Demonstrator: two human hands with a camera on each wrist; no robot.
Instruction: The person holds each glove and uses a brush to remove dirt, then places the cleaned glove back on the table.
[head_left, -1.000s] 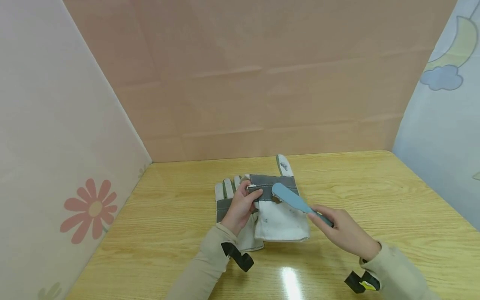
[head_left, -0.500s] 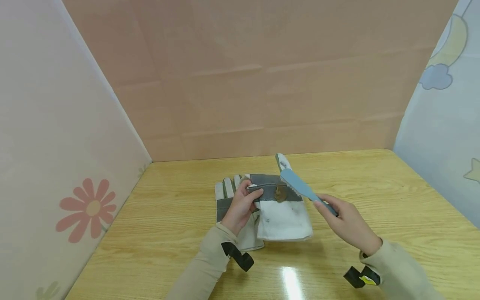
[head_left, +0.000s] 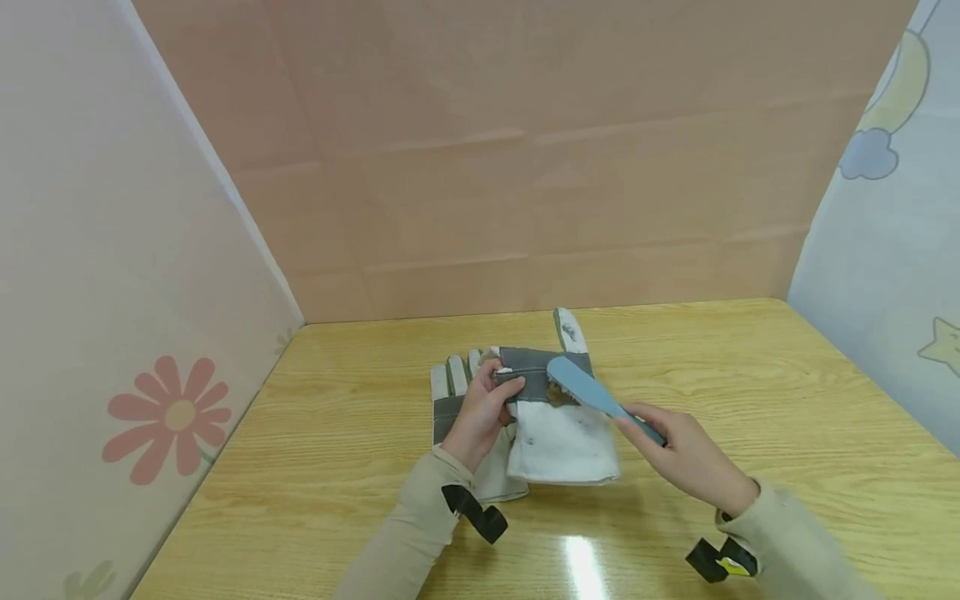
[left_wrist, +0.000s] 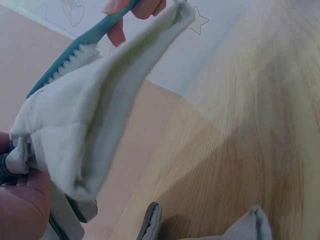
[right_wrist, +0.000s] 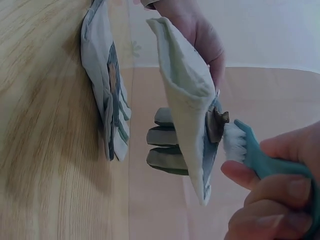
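Observation:
My left hand [head_left: 480,417] pinches the side of a white and grey work glove [head_left: 562,446], thumb on top, and holds it up off the table. On the glove's grey band sits a brown lump of dirt [right_wrist: 216,125], partly covered by the brush in the head view. My right hand [head_left: 686,458] grips the handle of a blue brush [head_left: 581,385]. Its white bristles [right_wrist: 235,142] face the dirt and come very close to it; whether they touch, I cannot tell. Several grey smudges mark the glove's cuff and thumb.
A second work glove [head_left: 448,385] lies flat on the wooden table [head_left: 360,475], partly under my left hand and the raised glove. A brown paper wall [head_left: 525,167] stands behind the table, with light patterned panels on both sides.
The brush swung up and right, uncovering the brown dirt, then came back down and left over it. The held glove tilted slightly with the strokes; my left hand stayed in place.

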